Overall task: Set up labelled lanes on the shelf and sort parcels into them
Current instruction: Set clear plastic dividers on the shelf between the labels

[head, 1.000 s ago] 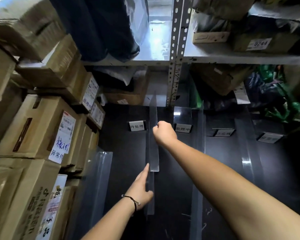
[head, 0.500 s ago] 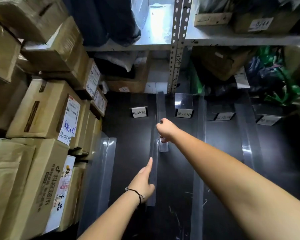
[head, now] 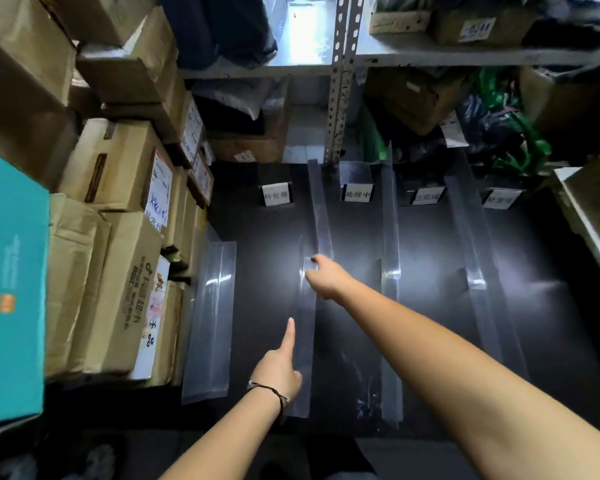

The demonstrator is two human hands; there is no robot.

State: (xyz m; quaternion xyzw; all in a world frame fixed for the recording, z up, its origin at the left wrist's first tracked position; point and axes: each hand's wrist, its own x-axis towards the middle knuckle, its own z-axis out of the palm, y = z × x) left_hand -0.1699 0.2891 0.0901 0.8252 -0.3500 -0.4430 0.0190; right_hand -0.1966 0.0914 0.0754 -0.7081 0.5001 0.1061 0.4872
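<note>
Right hand (head: 326, 277) reaches far, fingers curled on the near end of the far divider strip (head: 321, 209), apparently pinching it where it overlaps the near divider strip (head: 305, 344). Left hand (head: 278, 372) has its index finger straight, pressing the near strip onto the dark shelf (head: 267, 289); it grips nothing. Both strips run between the first label card (head: 277, 195) and the second label card (head: 358, 194).

Risk: slick plastic skids at the overlap and the lane line kinks.

A second ago the far strip was raised; now it is down and farther back.
</note>
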